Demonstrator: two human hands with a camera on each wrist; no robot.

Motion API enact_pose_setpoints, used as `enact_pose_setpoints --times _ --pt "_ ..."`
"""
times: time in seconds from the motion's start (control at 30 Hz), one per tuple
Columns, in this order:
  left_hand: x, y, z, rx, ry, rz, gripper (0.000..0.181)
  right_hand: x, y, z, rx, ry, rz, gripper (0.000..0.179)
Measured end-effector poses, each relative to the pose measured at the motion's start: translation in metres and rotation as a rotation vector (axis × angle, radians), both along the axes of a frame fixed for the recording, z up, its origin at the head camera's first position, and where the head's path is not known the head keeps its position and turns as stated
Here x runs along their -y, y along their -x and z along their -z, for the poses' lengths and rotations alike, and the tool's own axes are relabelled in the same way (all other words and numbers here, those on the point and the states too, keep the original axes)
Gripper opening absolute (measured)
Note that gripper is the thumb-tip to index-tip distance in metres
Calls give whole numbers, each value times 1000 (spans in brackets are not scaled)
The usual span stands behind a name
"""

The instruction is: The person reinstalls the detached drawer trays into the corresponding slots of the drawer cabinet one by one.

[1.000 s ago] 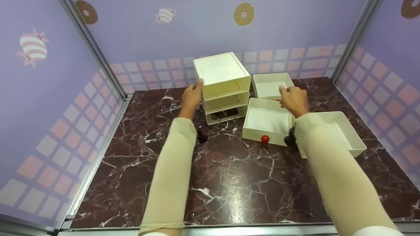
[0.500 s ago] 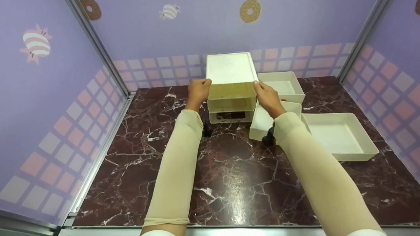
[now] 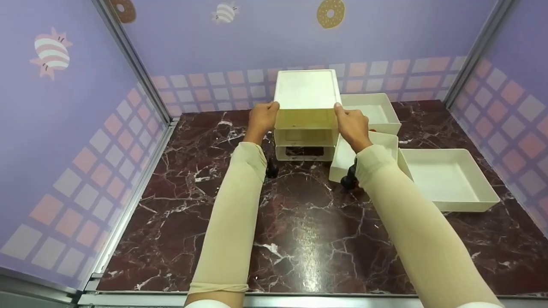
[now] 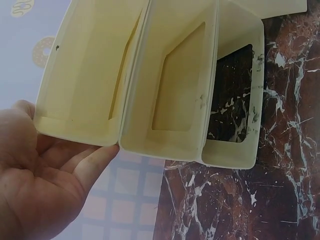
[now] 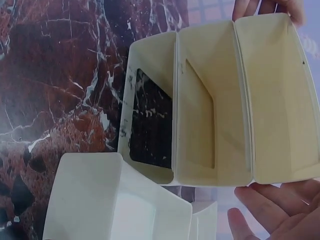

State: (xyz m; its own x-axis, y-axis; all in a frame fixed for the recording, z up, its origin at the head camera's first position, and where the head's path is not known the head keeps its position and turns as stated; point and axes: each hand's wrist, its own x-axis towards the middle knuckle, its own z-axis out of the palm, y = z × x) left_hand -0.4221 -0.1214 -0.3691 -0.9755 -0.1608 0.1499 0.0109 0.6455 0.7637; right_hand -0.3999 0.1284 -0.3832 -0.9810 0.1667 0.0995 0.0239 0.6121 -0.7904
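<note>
A stack of cream plastic drawer casings (image 3: 306, 137), open at the front, stands near the back wall. My left hand (image 3: 263, 117) grips the upper left side of the top casing (image 3: 307, 89). On the opposite side, my right hand (image 3: 353, 125) holds it, thumb at the top front corner. In the left wrist view, the fingers of the left hand (image 4: 45, 175) lie along the casing's side. The right wrist view has the right hand (image 5: 280, 207) against the other side. Dark tabletop shows through the bottom casing's floor opening (image 5: 150, 120).
Three pulled-out drawers lie to the right: one at the back (image 3: 372, 109), a middle drawer (image 3: 342, 162) partly hidden by my right arm, and a right-hand drawer (image 3: 445, 177). Patterned purple walls (image 3: 257, 38) enclose the dark marbled tabletop (image 3: 308, 239).
My right hand has moved left from above the drawers onto the casing, and my left hand has taken hold too. The stack has turned to face me more squarely.
</note>
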Motion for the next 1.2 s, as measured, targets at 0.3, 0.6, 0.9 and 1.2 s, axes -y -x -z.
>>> enact_pose_setpoints --times 0.3,0.6,0.9,1.2 --pt "-2 -3 3 21 -13 -11 45 -3 -6 -2 19 -70 -49 65" --pt "-6 -3 4 21 -17 -74 42 -20 -62 45 -172 -767 -135 68" --pt "-9 -6 3 -1 10 -86 44 -53 -101 130 -249 -1022 -289 61" --pt "-11 -6 1 -6 4 -95 42 -41 -129 124 -215 -1031 -275 54"
